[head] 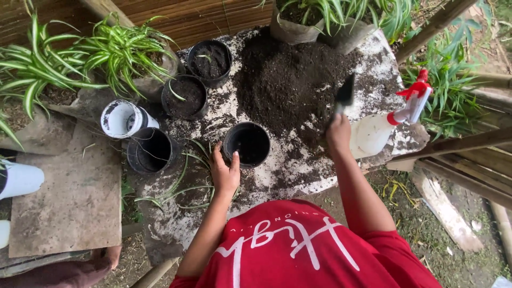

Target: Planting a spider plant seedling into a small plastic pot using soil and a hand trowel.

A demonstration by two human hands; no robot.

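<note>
My left hand (224, 172) rests against the near left side of an empty black pot (247, 143), thumb on its rim. My right hand (338, 133) is closed around the handle of a small dark trowel (345, 92), whose blade points into a big heap of dark soil (290, 80) on the white-speckled work surface (277, 170).
Two soil-filled black pots (185, 96) (209, 62) stand at the back left, with an empty black pot (151, 151) and a white pot (121, 118) nearer. A white spray bottle with red trigger (389, 120) lies right. Spider plants (80, 56) crowd the left and back. Loose plantlets (184, 181) lie by my left hand.
</note>
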